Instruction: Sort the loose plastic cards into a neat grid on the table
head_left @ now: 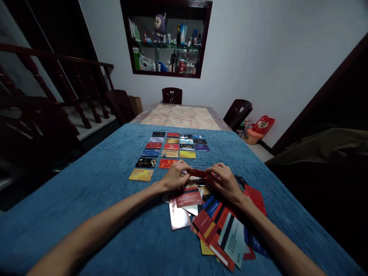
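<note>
Between my two hands a red card [198,173] is held up above the table, one end in each hand. My left hand [176,176] pinches its left end, with the fingers closed. On the other end, the fingers of my right hand [225,180] are closed too. Beneath both hands spreads a loose, overlapping pile of plastic cards, among them a pale green card [233,237] and a red striped card [188,197]. Beyond my left hand, several cards lie face up in neat columns, the nearest being a yellow card [141,175] and a red card with gold print [168,163].
A blue cloth [94,199] covers the near part of the table; the far part has a patterned top [186,115]. Dark chairs [171,96] stand around it. A lit wall cabinet [169,50] hangs behind. On the right is an orange bin [253,136].
</note>
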`<state>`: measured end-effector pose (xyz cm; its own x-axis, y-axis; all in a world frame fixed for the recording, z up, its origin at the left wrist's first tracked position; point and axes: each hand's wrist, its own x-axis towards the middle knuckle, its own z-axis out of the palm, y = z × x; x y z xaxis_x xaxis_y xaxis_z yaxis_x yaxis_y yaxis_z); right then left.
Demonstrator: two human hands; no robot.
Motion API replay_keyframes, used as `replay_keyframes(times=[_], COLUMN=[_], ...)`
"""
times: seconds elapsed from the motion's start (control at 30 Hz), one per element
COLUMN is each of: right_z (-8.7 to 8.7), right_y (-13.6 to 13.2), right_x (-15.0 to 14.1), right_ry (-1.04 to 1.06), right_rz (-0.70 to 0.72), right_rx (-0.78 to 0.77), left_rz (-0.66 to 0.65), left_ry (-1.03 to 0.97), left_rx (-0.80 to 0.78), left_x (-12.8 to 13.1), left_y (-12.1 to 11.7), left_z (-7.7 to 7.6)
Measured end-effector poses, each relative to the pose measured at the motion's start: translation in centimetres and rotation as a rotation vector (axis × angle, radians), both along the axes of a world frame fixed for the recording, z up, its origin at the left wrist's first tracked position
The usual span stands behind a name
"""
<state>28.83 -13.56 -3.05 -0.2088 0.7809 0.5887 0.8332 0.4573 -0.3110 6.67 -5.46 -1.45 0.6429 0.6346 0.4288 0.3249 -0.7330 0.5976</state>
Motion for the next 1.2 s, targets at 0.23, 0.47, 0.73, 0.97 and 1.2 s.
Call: replay_keyframes(times=[0.23,0.47,0.73,0.97,1.2], right_z=[0.9,0.6,0.0,0.0,-0.1], right_y=[0.6,1.2,1.1,1.1,1.1], right_x=[-0.6,-1.0,-1.9,-2.6,-2.6], right_ry=[-0.136,-0.151,-0.249,-0.352,-0.381], right_rz=[0.041,0.032,-0.030,-0.106,-0.148], right_rx=[-0.006,0.044,0.204,0.277,0.300], left_rz=[-0.015,0.012,0.039,0.116,0.132], left_ry=[-0.019,-0.103,-0.095,-0.134,-0.115], left_rx=[0.003,0.026,0.032,0.031,0.039], left_x=[-1.1,-1.6,-1.6,-1.7,-1.7], left_y=[-0.5,0.0,0.5,0.7,0.6], left_z=[-0.6,-1.8,-2.3,-1.6,-1.4])
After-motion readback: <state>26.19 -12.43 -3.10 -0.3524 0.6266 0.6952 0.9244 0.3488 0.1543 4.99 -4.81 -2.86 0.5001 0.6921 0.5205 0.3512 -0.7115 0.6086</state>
